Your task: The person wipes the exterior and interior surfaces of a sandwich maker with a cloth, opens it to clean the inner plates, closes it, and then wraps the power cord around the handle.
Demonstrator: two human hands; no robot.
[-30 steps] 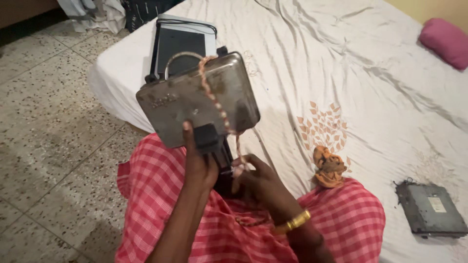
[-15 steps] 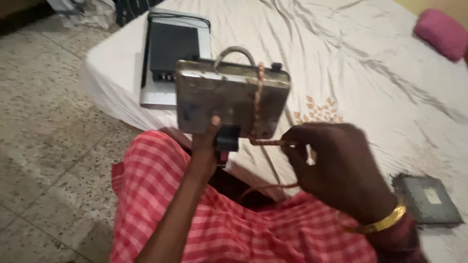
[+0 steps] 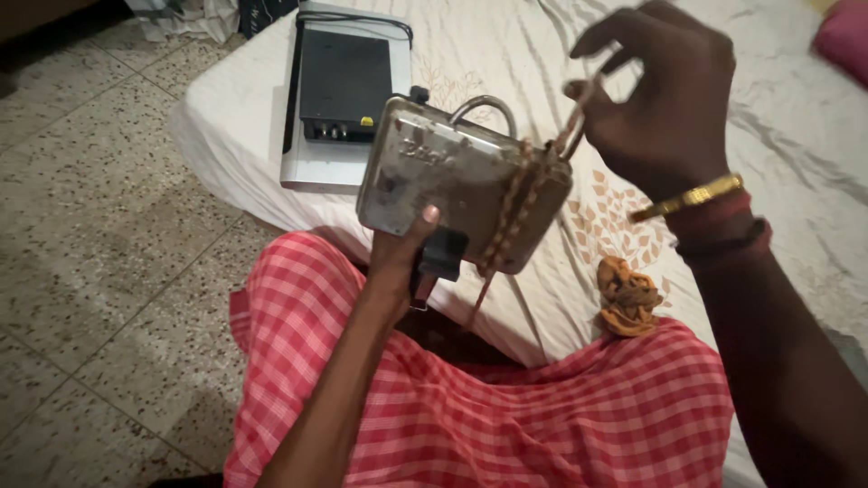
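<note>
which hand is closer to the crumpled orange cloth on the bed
Left. The left hand, gripping the metal appliance, is level with the orange cloth; the right hand is raised well above it.

The room has a warm, rather dim indoor light. The white bed sheet (image 3: 561,298) is evenly lit, with soft shadows in its folds. The raised right hand (image 3: 665,90) looks slightly blurred. There is no strong glare.
</note>
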